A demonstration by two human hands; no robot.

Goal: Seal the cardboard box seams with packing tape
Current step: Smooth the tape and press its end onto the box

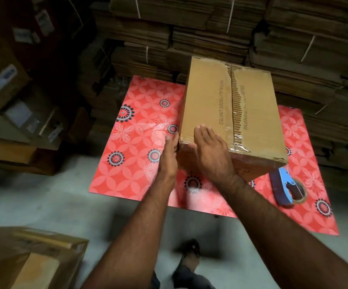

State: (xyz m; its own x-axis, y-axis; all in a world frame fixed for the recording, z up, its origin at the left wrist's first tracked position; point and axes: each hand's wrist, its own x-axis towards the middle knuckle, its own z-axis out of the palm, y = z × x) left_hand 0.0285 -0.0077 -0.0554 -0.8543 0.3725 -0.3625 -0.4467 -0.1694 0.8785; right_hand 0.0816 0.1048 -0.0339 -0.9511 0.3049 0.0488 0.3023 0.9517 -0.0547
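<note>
A brown cardboard box (210,101) stands on a red flower-patterned table (135,142). Clear tape runs along its middle top seam, where a torn strip bares the corrugation. My left hand (170,155) lies flat against the box's left side at the near corner. My right hand (210,151) rests palm down on the top near edge, fingers spread over the corner. A blue tape dispenser (286,187) with a roll of tape lies on the table to the right of the box, apart from both hands.
Tied bundles of flattened cardboard (189,34) are stacked high behind and to the right of the table. Labelled cartons (6,84) fill the left side. Another cardboard box (33,257) sits at the lower left on the grey floor. My foot (189,255) shows below.
</note>
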